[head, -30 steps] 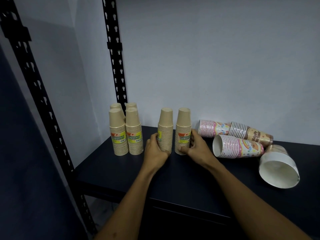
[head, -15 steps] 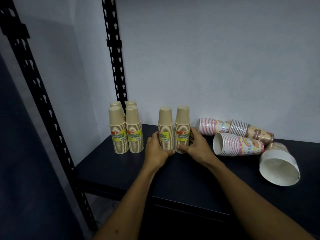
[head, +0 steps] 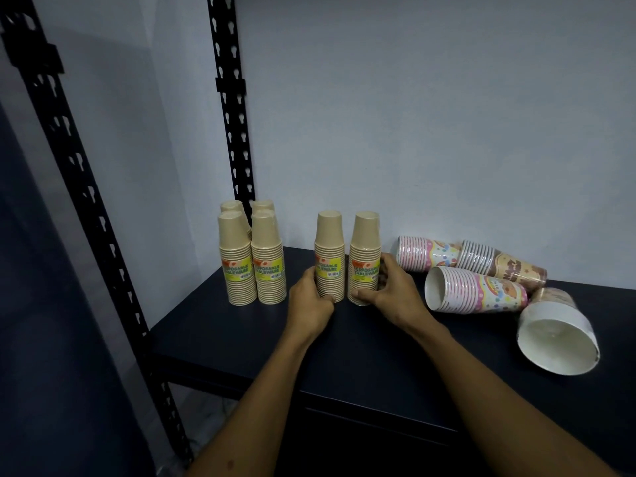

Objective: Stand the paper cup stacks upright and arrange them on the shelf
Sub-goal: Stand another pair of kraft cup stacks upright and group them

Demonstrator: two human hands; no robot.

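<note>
Two tan paper cup stacks stand upright mid-shelf, each with a yellow-green label. My left hand grips the left stack low on its side. My right hand wraps the right stack near its base. Several more tan stacks stand upright in a tight group by the rear left post. To the right, patterned cup stacks lie on their sides: a pink one, a brown one, a pink-and-white one, and a white-rimmed one with its mouth facing me.
The dark shelf board ends at a front edge near my forearms. Black slotted posts rise at the front left and rear left. A pale wall backs the shelf.
Both held stacks have turned so their labels face me and have shifted slightly back on the shelf. My hands kept their grips.
</note>
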